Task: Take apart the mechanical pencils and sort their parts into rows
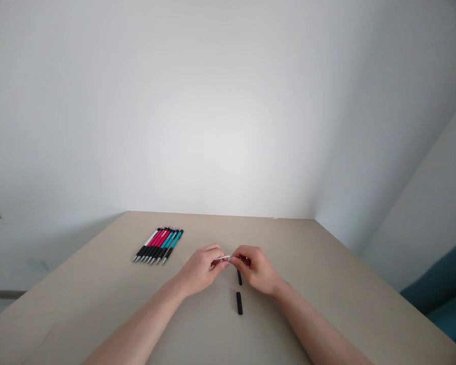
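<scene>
My left hand [200, 267] and my right hand [255, 267] meet above the middle of the beige table [327, 284]. Both pinch the ends of a small thin light-coloured pen part [223, 258] held level between them. Just under my right hand a short black pen piece [239, 278] lies on the table. A second black pen piece [239, 303] lies a little nearer to me, between my forearms. A row of several pens [158, 245] with black grips and white, red and teal barrels lies side by side at the far left of the table.
The table stands against a plain white wall. A dark teal seat [446, 304] shows at the lower right beyond the table's edge. The floor is visible to the left of the table.
</scene>
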Motion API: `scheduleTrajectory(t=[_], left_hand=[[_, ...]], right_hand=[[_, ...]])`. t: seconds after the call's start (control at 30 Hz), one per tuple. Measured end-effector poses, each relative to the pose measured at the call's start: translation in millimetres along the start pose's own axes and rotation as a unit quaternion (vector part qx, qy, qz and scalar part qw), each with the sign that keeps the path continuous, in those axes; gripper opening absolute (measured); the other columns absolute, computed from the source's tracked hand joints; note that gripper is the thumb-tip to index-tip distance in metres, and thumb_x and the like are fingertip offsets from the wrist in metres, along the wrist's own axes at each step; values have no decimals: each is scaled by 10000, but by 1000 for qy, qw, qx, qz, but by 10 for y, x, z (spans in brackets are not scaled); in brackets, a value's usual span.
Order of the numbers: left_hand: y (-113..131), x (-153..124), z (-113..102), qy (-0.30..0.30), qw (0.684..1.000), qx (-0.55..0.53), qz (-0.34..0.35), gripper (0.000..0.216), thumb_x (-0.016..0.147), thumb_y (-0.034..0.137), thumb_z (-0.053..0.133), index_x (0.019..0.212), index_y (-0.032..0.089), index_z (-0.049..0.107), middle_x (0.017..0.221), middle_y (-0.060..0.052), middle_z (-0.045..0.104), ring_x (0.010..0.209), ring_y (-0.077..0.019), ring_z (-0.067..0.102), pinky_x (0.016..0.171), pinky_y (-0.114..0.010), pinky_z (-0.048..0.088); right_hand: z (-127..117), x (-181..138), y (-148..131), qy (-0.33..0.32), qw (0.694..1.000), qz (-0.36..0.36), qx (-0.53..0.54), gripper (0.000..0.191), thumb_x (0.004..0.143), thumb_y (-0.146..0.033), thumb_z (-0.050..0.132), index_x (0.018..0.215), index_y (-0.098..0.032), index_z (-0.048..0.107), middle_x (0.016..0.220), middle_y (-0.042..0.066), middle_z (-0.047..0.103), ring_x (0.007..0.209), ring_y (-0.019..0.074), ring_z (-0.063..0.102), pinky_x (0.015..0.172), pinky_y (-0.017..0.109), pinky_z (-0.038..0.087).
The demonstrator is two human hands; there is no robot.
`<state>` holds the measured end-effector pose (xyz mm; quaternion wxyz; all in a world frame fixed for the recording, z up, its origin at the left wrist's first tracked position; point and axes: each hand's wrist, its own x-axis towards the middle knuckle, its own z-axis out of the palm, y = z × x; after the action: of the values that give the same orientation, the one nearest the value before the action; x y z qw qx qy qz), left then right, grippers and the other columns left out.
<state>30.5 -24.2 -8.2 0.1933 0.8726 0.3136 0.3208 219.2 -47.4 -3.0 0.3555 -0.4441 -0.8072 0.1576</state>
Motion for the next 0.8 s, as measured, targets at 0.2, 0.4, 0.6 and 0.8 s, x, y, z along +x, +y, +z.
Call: scheduleTrajectory(t=[0.2, 0.4, 0.6, 0.8], left_hand=[[6, 2, -6, -6, 1000, 7, -3, 184, 864, 217, 492, 689, 159, 508, 714, 13, 468, 646, -101, 449, 587, -199, 340], [-10, 2, 9, -29, 999, 10, 9, 179, 864, 182, 480, 691, 156, 517, 707, 18, 466, 631, -94, 440, 593, -198, 333], [-14, 4, -6, -30, 999, 18, 9, 219, 865, 207, 466, 652, 158, 485, 687, 19, 456, 620, -98, 434, 592, -205, 331], [-34, 2, 6, -21, 1000, 15, 0, 205, 876, 239, 472, 697, 158, 530, 706, 12, 474, 644, -103, 448, 600, -197, 344]], right_hand=[[7, -4, 20, -11, 1000, -6, 5, 204, 854, -246, 498, 698, -152, 591, 575, -23, 494, 538, 89, 407, 515, 206, 293], [16, -2, 58, -24, 1000, -1, -4, 216, 851, -264, 511, 697, -149, 611, 579, -16, 512, 547, 92, 413, 515, 208, 296], [-1, 15, 69, -13, 1000, 3, 9, 237, 856, -293, 507, 726, -144, 637, 568, -15, 518, 528, 89, 407, 505, 208, 292], [6, 2, 74, -9, 999, 2, 31, 159, 819, -177, 500, 771, -151, 649, 575, -17, 528, 524, 89, 413, 501, 202, 301]])
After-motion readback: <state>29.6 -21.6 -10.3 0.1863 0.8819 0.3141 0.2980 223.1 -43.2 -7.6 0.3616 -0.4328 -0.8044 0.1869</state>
